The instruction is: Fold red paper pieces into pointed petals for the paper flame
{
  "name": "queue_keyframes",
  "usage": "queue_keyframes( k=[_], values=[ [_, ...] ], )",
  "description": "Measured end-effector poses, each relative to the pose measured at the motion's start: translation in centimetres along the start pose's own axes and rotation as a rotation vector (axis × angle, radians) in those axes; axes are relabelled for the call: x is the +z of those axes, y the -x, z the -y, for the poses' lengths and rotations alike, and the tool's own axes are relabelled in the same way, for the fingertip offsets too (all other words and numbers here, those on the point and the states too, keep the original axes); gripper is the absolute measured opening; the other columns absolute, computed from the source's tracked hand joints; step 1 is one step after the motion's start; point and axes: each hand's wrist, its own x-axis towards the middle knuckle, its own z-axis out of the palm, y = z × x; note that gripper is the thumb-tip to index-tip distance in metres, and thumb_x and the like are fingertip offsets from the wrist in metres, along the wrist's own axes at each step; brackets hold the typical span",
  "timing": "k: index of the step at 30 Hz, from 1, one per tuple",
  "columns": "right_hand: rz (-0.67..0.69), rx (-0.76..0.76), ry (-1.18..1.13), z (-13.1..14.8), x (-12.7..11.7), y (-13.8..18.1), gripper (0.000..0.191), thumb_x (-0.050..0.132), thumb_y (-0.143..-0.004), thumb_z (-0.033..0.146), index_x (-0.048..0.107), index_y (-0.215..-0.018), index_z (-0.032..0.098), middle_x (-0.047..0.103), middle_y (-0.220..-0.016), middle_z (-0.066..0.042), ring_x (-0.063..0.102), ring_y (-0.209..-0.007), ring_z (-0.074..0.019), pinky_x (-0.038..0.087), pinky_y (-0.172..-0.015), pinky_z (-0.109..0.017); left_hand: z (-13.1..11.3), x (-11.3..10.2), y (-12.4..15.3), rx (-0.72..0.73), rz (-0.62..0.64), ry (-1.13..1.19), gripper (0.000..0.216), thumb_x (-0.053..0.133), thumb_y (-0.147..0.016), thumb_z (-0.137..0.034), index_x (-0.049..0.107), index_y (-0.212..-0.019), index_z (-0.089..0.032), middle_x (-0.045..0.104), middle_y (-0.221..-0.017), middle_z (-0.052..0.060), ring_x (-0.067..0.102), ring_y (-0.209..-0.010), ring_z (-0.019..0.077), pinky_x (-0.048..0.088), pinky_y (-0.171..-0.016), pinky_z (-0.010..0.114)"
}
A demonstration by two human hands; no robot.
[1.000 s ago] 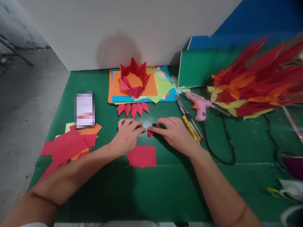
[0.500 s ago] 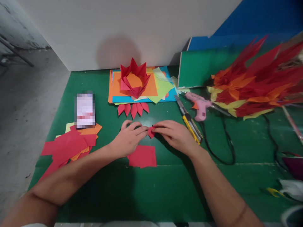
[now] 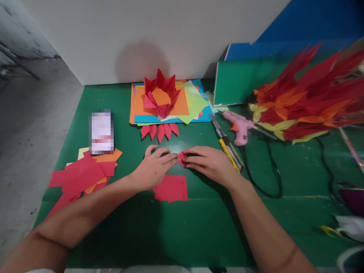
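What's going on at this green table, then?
A person's right hand pinches a small red paper piece, with the left hand at its left edge. Red sheets lie nearer the person; red folded petals lie beyond. A pointed red paper ring sits on coloured sheets. A pink glue gun lies untouched.

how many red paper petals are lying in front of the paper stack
5 red paper petals side by side along the near edge of the paper stack; more may be hidden beneath.
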Motion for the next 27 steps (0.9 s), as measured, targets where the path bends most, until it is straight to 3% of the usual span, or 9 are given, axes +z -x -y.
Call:
queue_keyframes(
  k=[12,18,27],
  values=[
    [0.044,0.124,-0.057,1.0,0.0,-0.5,0.014,0.054,-0.09,0.025,0.067,-0.085,0.022,0.068,-0.093,-0.003,0.063,-0.085,-0.0157,0.047,-0.071,-0.027,-0.1,-0.1,0.0,-0.009,0.02,0.006,0.043,0.04,-0.086,-0.005,0.055,-0.122,-0.023,0.057,-0.129,0.003,0.043,-0.113,0.0219,0.022,-0.099,0.046],
    [-0.03,0.202,-0.086,1.2,0.5,-0.9,0.009,0.056,-0.086,0.022,0.062,-0.079,0.02,0.067,-0.083,-0.004,0.059,-0.085,-0.0197,0.046,-0.078,-0.035,-0.2,-0.1,0.0,0.004,0.02,-0.027,0.045,0.041,-0.083,-0.004,0.055,-0.123,-0.023,0.057,-0.129,0.003,0.043,-0.113,0.0225,0.022,-0.101,0.048],
    [-0.045,0.25,-0.076,1.4,0.8,-1.1,0.012,0.054,-0.086,0.022,0.059,-0.075,0.019,0.058,-0.076,-0.005,0.052,-0.076,-0.0193,0.041,-0.072,-0.035,-0.4,0.0,0.0,0.01,0.017,-0.051,0.042,0.039,-0.086,-0.006,0.054,-0.123,-0.021,0.056,-0.129,0.004,0.043,-0.11,0.0222,0.024,-0.099,0.046]
  ],
)
